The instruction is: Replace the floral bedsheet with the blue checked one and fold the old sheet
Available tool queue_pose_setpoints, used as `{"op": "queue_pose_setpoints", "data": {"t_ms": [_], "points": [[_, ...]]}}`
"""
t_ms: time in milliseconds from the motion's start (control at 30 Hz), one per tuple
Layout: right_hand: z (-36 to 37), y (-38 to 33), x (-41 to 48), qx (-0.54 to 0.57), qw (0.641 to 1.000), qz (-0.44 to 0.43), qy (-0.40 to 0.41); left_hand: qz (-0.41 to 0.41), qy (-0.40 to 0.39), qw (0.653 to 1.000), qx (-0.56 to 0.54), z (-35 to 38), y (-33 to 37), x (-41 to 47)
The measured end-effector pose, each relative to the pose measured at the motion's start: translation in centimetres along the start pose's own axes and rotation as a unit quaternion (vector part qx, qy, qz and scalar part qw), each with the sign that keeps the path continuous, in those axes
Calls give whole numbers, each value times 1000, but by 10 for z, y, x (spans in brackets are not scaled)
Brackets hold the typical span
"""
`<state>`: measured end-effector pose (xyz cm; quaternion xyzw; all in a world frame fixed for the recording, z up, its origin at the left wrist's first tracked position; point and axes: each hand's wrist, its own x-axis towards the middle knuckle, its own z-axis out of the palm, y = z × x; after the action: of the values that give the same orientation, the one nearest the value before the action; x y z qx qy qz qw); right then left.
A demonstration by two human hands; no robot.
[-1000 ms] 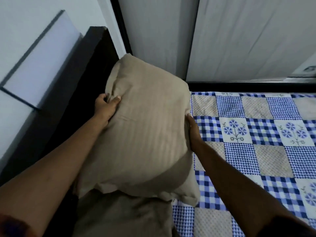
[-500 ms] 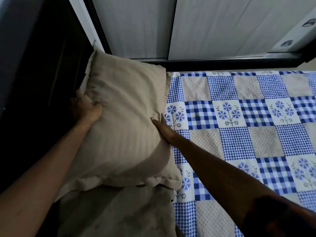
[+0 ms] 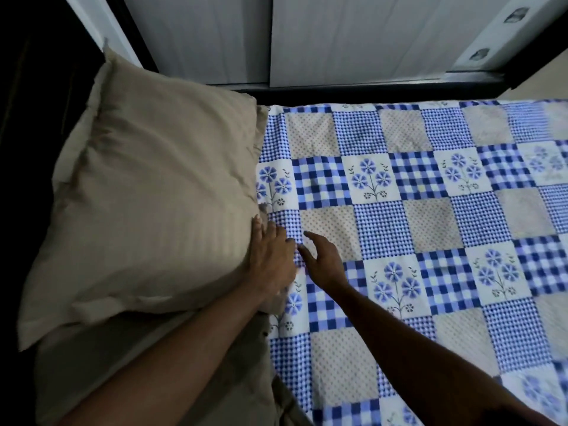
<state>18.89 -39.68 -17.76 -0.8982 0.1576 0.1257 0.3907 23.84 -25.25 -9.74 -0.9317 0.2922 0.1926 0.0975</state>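
You seat the beige striped fabric pillow [image 3: 153, 195].
Left hand [image 3: 270, 259], fingers straight, presses its edge; right hand [image 3: 322, 259], fingers loosely apart, hovers beside it over the blue checked patchwork bedsheet [image 3: 430, 216]. Sweep creases away from your right palm.

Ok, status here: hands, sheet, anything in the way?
Left hand open, flat against pillow edge. Right hand open over blue checked sheet, spread flat. Nothing blocking.
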Motion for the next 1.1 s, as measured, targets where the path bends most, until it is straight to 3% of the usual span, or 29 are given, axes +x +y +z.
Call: {"op": "queue_pose_setpoints", "data": {"t_ms": [100,233,467,700,867,900,967,1000,1033,1067,1100], "points": [[-8,36,-25,-31,999,-25,8,-6,-39,998,39,22,22,-4],[6,64,-74,-32,997,-51,-42,40,-58,996,61,58,59,-61],[29,85,-181,15,976,-76,-204,32,-187,980,-54,129,128,-195],[8,116,-227,-19,932,-74,-355,16,-183,980,-74,151,151,-259],[-10,131,-227,-84,911,-75,-396,-37,-195,979,36,132,165,-244],[-11,135,-225,-91,910,-82,-396,-34,-233,970,54,136,166,-244],[-13,142,-220,-95,909,-80,-397,-71,-217,973,-22,143,165,-252],[-14,145,-218,-92,909,-70,-399,-58,-209,976,-9,142,162,-260],[-15,148,-217,-90,910,-67,-400,-31,-154,987,17,161,160,-269],[-17,151,-215,-88,910,-66,-401,-49,-112,992,33,183,155,-278],[-17,155,-214,-81,912,-71,-396,-73,-127,989,34,197,150,-283]]}}
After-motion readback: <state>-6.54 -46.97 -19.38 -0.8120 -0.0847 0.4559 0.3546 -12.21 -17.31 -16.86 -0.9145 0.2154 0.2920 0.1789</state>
